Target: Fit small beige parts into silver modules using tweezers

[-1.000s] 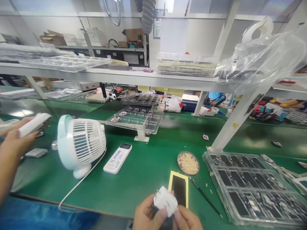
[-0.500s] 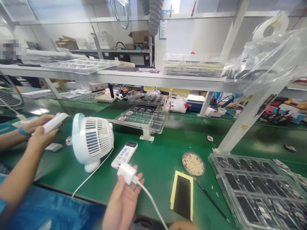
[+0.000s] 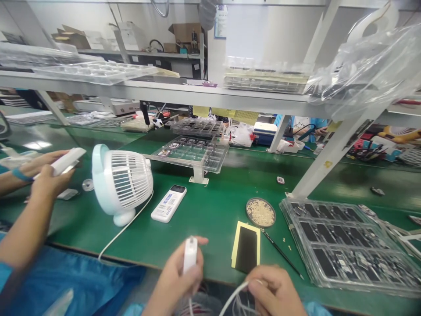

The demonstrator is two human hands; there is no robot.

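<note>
My left hand [image 3: 176, 278] is closed around a white charger [image 3: 190, 253], which stands upright, narrow side toward me, with a small metal tip on top. A white cable runs down below that hand. At the bench's front edge, my right hand [image 3: 274, 289] pinches a loop of white cable [image 3: 234, 293]; thinner loops hang beneath it. Ahead of my left hand lies a white power bank [image 3: 169, 204] with a dark display end and a printed label. Nearest to my right hand is a black panel [image 3: 247, 249] on yellow backing.
A white fan [image 3: 123, 182] stands left, its cord trailing to the bench edge. Another person's hands [image 3: 52, 175] hold a white device. A round dish of small pieces [image 3: 261, 212], a black thin tool [image 3: 283, 254] and clear parts trays [image 3: 345, 245] lie right. A shelf post [image 3: 329, 158] rises behind.
My left hand has come down toward the bench edge and turned the charger upright. My right hand has risen into view with the cable. The view has tilted slightly downward.
</note>
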